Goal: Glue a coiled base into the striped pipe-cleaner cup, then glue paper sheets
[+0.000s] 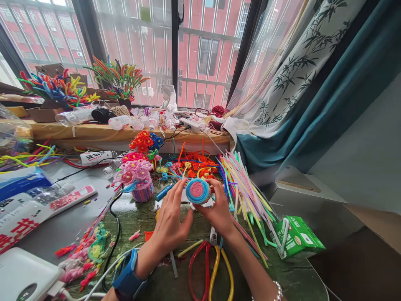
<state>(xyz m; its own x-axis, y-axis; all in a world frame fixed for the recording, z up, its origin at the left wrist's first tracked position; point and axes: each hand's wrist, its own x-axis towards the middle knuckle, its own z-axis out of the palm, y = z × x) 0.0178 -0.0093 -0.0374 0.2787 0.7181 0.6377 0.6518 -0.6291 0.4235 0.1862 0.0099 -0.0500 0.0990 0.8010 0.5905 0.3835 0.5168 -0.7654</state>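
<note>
1. Up ahead, you have a big window with bars outside it, and a pink building shows past the bars.
2. A long blue-green curtain hangs on your right.
3. Your dark green table holds lots of bits and bobs.
4. A big bunch of long, fuzzy sticks in many colors lies to the right of your hands.
5. Near the ends of those sticks, you can see a green pack.
6. A striped cup full of fuzzy pink flowers stands to the left of your hands.
7. Your right hand pinches the round roll, with fingers at its right side and the thumb under it.
8. Your left hand is partly spread. Its fingertips are at the roll's left edge, and its thumb sticks out below, apart from the roll.
9. Red handles and yellow handles lie on the table, below your hands.
10. You wear a blue watch on your left wrist.
11. The round roll is up between your hands, over the table. It is pink in the middle and blue around that.
</note>
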